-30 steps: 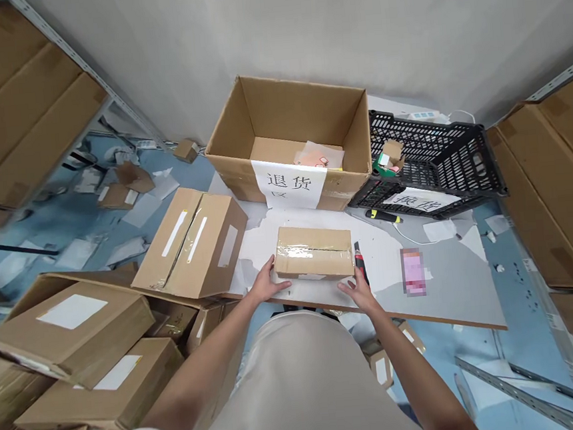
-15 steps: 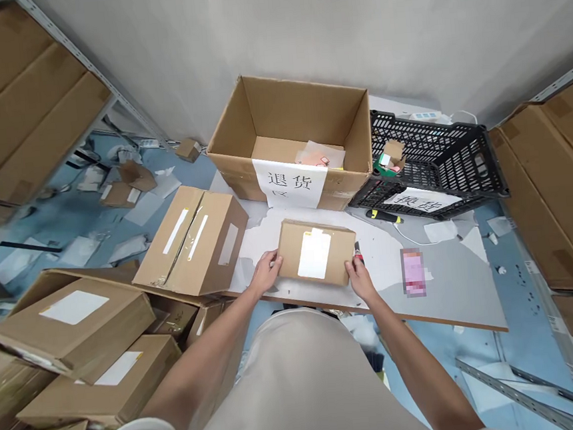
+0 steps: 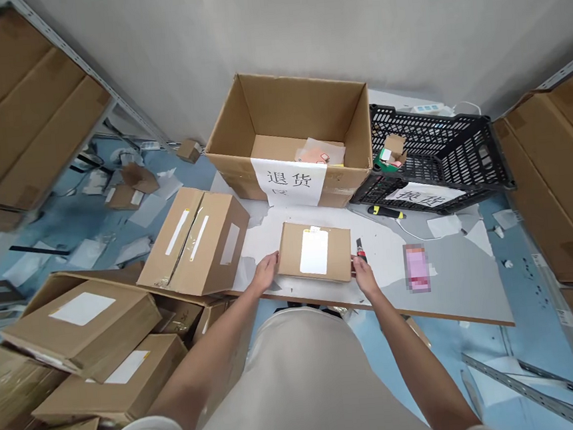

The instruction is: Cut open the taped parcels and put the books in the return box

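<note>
A small cardboard box with a white label on its top is between my hands, over the near edge of the table. My left hand grips its left side near the front corner. On the opposite side, my right hand has its fingers against the right edge, partly tucked under or behind it. Just beyond the right fingers lies a red and black utility knife with its blade out. I cannot tell whether the box's underside touches the table.
A large open carton stands at the back, beside a black plastic crate. A taped box is at left, above piled cartons. A yellow-black tool and a blurred pink item lie on the table.
The small box has turned slightly and looks more level. My right thumb has slid off its top corner to the right edge. The view has shifted a little.
</note>
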Motion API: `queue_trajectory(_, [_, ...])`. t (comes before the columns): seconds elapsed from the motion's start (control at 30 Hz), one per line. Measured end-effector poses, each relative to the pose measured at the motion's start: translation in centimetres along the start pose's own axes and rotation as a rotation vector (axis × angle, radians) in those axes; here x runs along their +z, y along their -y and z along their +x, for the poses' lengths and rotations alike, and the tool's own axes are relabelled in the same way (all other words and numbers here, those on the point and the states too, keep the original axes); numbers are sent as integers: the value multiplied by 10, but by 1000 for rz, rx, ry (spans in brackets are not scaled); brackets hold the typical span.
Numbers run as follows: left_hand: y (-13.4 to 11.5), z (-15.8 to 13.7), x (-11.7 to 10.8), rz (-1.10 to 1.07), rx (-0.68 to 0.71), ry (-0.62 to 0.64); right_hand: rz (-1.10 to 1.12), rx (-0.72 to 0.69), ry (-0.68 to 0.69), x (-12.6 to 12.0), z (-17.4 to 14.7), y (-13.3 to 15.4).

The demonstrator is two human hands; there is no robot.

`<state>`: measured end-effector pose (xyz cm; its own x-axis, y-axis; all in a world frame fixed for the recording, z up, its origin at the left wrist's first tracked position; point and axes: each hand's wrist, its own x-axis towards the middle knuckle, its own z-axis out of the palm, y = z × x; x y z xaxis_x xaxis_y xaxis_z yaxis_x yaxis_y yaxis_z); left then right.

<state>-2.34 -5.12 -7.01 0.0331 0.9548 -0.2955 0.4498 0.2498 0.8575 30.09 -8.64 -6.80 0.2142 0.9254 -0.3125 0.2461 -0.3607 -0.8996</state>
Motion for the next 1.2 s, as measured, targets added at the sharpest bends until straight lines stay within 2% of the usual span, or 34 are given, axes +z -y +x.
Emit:
queue_trajectory(0.13, [17, -13, -9, -49, -25, 67, -7, -5, 119, -13, -13, -16])
queue_trajectory(0.23, [22, -23, -5, -92, 14, 153, 5, -15, 189, -7, -26, -18])
queue_trajectory(0.3, [22, -25, 3, -149, 34, 184, 45, -9, 185, 2, -32, -15])
queue_trajectory(0.4, [18, -25, 11, -221, 18, 165, 99, 8, 142, 11, -35, -10])
queue_trajectory(0.53, [-2, -23, 5, -151, 49, 120, 35, -40, 151, 3, -30, 6])
queue_trajectory(0.7, [-48, -12, -9, 78, 125, -11, -305, -106, 3, -15, -8, 42])
queue_trajectory(0.83, [-64, 3, -5, 192, 118, -63, -430, -71, -49, -13, 13, 57])
queue_trajectory(1.03, [-60, 20, 4, 110, 45, -110, -237, 34, -29, -8, 32, 53])
queue_trajectory(1.2, [-37, 19, 4, -27, 12, -72, 59, 28, 50, -17, 24, 34])
